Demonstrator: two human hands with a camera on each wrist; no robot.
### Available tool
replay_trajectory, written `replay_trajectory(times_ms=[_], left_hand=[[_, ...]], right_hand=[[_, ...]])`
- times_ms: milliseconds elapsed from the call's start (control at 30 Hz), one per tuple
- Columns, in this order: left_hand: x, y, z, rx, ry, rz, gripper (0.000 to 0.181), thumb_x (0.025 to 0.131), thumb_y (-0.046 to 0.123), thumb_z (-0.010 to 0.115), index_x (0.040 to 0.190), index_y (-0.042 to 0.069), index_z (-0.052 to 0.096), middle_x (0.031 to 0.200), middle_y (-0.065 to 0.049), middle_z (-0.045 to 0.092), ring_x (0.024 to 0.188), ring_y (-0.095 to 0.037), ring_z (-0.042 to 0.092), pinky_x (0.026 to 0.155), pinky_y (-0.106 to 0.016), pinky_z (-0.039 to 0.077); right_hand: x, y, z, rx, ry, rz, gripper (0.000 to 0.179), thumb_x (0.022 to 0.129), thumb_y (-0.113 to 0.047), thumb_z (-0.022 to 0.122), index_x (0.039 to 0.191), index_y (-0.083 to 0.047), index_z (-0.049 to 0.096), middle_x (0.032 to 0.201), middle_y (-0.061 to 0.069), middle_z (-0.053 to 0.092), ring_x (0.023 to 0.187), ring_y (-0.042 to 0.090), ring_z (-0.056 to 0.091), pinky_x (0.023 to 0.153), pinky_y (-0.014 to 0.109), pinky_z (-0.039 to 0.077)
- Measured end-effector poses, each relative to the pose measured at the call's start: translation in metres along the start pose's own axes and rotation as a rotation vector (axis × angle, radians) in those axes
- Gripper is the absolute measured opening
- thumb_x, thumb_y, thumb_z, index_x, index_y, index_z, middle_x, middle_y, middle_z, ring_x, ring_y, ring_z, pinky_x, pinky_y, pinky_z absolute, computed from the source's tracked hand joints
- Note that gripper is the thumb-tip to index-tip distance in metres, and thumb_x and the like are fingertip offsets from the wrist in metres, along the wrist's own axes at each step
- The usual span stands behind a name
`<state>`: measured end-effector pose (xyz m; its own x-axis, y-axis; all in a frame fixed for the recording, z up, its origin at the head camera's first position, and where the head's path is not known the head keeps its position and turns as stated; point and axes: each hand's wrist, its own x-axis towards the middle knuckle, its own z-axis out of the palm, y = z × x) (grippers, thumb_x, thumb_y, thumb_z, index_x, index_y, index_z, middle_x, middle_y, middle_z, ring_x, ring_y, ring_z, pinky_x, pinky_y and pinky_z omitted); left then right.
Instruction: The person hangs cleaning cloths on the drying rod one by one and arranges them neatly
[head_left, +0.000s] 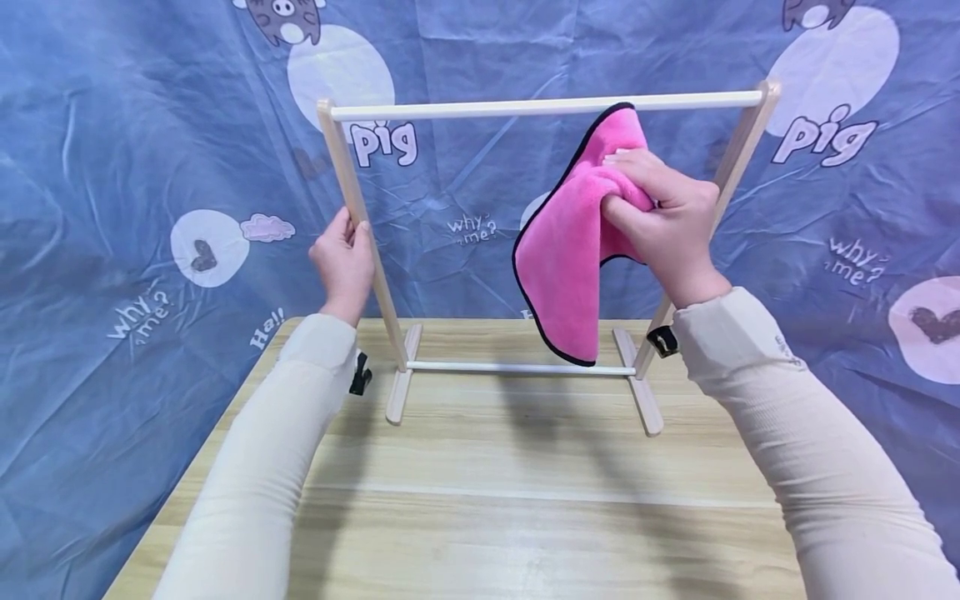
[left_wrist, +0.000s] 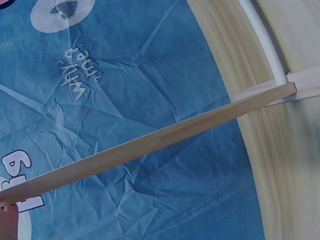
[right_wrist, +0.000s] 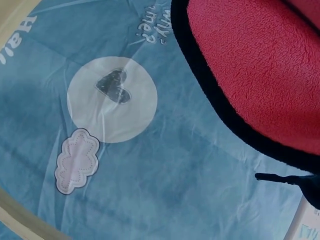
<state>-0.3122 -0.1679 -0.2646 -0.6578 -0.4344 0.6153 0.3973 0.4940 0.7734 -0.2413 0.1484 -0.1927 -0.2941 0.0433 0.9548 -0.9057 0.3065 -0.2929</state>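
Hanging seems underway

Head: left hand (head_left: 345, 262) grips a wooden rack (head_left: 382, 292) near the far edge of the table (head_left: 480, 467); right hand (head_left: 675, 221) bunches a black-edged pink plush cloth (head_left: 558, 258) before the top rail (head_left: 480, 109). Draping likely comes next. Left wrist: rack post (left_wrist: 140, 147). Right wrist: cloth.

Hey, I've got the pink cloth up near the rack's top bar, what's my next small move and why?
Probably raise your right hand slightly, so the pink cloth could fold over the top bar. In the head view its upper edge just reaches the bar's height and most hangs below, while your left hand holds the left post.
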Motion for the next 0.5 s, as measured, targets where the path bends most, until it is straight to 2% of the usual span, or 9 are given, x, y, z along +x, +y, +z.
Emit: replay_trajectory(times_ms=[267, 500], left_hand=[[0.0, 0.0, 0.0, -0.008, -0.001, -0.003, 0.027, 0.086, 0.005, 0.056, 0.111, 0.004, 0.064, 0.105, -0.012, 0.067, 0.091, -0.015, 0.065, 0.079, -0.018, 0.053], [-0.001, 0.0, 0.001, -0.003, 0.0, -0.001, 0.026, 0.086, 0.006, 0.055, 0.111, 0.004, 0.064, 0.104, -0.011, 0.067, 0.091, -0.015, 0.065, 0.078, -0.018, 0.053]], right_hand=[[0.007, 0.011, 0.001, -0.091, -0.002, -0.034, 0.016, 0.071, 0.008, 0.061, 0.082, 0.005, 0.071, 0.084, 0.019, 0.068, 0.081, 0.003, 0.061, 0.081, 0.022, 0.051], [0.01, 0.024, 0.001, -0.119, -0.001, -0.072, 0.015, 0.071, 0.005, 0.063, 0.082, 0.001, 0.072, 0.084, 0.014, 0.069, 0.081, 0.004, 0.061, 0.08, 0.022, 0.051]])
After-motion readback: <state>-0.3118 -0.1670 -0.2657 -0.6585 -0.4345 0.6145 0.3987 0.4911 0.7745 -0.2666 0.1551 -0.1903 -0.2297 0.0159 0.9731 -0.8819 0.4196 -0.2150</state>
